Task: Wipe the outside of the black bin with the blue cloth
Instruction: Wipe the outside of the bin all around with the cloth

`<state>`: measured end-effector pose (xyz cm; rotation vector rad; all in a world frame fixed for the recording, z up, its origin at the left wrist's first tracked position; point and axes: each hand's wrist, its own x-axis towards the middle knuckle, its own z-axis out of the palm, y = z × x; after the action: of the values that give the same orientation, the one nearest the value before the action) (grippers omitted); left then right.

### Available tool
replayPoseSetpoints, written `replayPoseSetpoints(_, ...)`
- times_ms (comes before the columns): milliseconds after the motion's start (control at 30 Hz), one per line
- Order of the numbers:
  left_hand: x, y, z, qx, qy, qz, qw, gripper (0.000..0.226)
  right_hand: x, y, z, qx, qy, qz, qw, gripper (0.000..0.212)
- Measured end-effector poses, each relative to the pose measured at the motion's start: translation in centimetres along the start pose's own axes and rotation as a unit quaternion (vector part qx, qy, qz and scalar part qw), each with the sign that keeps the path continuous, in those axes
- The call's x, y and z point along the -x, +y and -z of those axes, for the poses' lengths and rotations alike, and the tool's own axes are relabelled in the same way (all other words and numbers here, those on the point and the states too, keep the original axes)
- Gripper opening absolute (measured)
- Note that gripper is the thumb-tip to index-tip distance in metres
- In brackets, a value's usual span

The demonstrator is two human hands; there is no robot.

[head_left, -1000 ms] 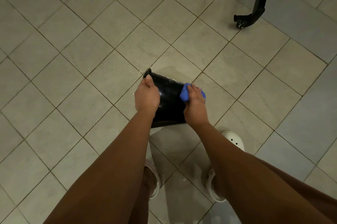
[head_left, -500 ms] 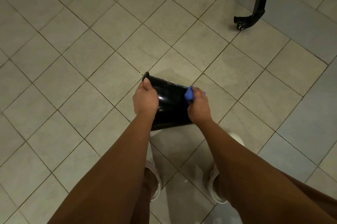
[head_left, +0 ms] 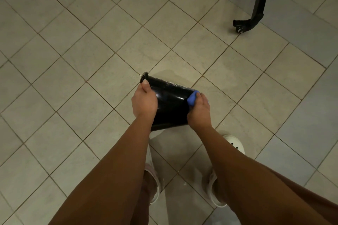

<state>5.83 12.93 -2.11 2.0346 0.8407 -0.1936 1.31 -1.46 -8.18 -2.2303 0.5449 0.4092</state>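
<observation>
Glossy black plastic, the black bin (head_left: pixel 171 104) is held tilted on its side above the tiled floor (head_left: pixel 76 45). The left hand (head_left: pixel 144 101) is clamped around its rim end, thumb on top. The right hand (head_left: pixel 199 110) presses the bunched blue cloth (head_left: pixel 192 99) against the base end. It looks light, stiff and slippery, so the rim likely offers the surest hold.

No readable text, label, brand, number or sign shows on anything here.

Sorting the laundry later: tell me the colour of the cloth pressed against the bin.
Blue. The cloth shows in the head view, bunched under the right hand.
</observation>
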Motion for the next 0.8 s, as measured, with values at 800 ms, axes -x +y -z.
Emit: replayPoseSetpoints(800,-0.1,0.3,0.3,-0.047,-0.021,-0.062,0.997,0.045,2.5,-2.9,-2.6,0.100,0.024,0.092,0.990,0.081)
